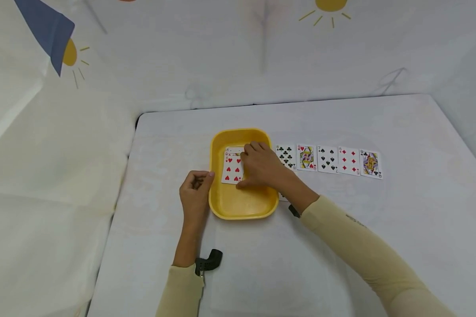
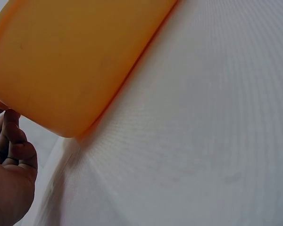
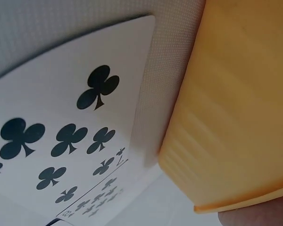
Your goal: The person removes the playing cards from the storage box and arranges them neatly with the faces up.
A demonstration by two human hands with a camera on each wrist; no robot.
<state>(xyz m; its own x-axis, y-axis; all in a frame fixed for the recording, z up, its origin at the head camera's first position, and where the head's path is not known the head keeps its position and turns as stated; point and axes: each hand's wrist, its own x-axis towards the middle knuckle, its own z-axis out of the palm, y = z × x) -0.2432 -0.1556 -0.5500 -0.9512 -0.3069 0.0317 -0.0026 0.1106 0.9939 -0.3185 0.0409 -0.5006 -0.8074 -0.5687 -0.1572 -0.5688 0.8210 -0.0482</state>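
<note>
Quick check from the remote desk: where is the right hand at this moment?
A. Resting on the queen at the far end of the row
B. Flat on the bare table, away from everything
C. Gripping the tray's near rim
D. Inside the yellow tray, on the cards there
D: in the head view the right hand reaches into the yellow tray and lies on the hearts card, while the left hand touches the tray's left side.

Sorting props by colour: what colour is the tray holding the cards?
Yellow; the tray shows best in the head view.
</note>
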